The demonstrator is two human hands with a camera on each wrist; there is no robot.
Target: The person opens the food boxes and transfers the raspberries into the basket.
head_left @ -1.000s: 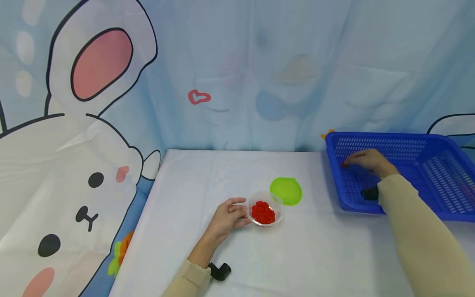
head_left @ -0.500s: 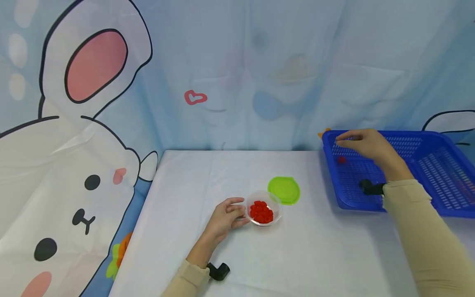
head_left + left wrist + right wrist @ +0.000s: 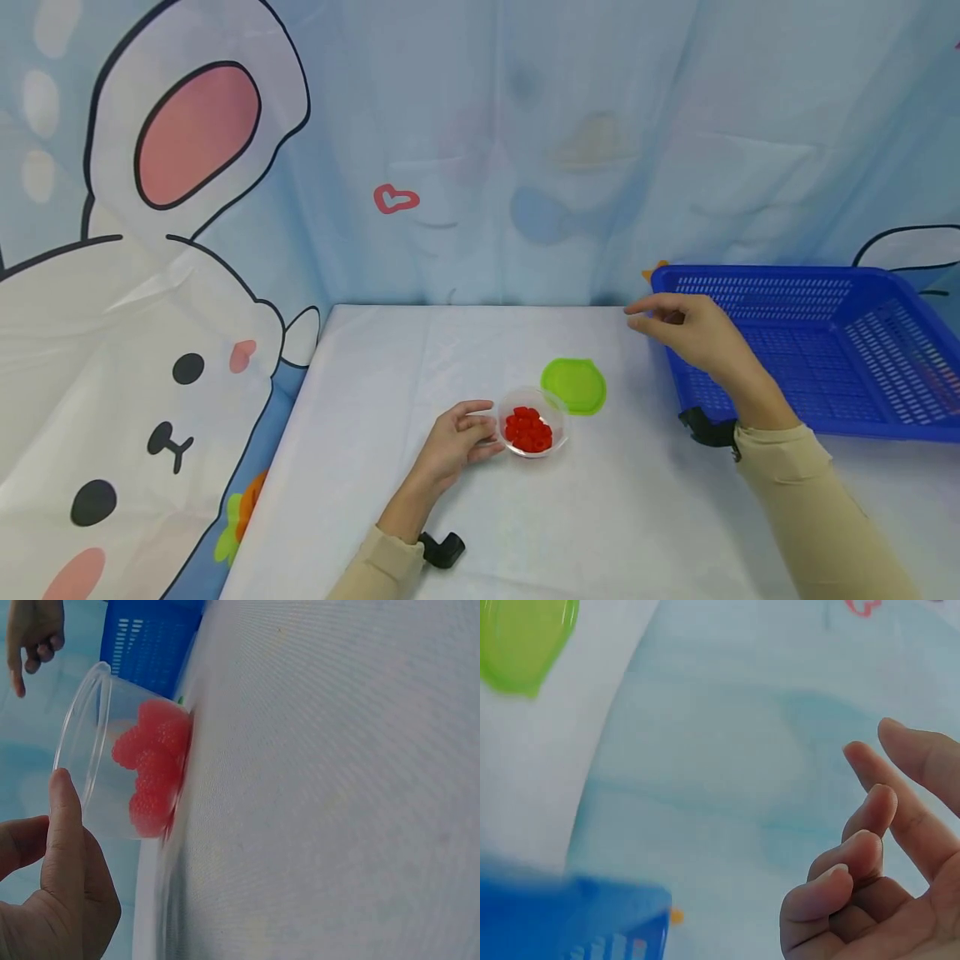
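woven white cloth point(image 3: 622, 525), blue curtain point(image 3: 450, 92); left hand point(image 3: 453, 446), loosely bent, touches clear round cup point(image 3: 112, 799); right hand point(image 3: 701, 337), half-curled, holds nothing.

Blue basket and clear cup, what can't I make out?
Head view: part of the blue basket, behind the right hand; its near right corner, cut off by the edge.
Right wrist view: basket, blurred, cropped.
Head view: how many overlapping red pieces the clear cup holds.
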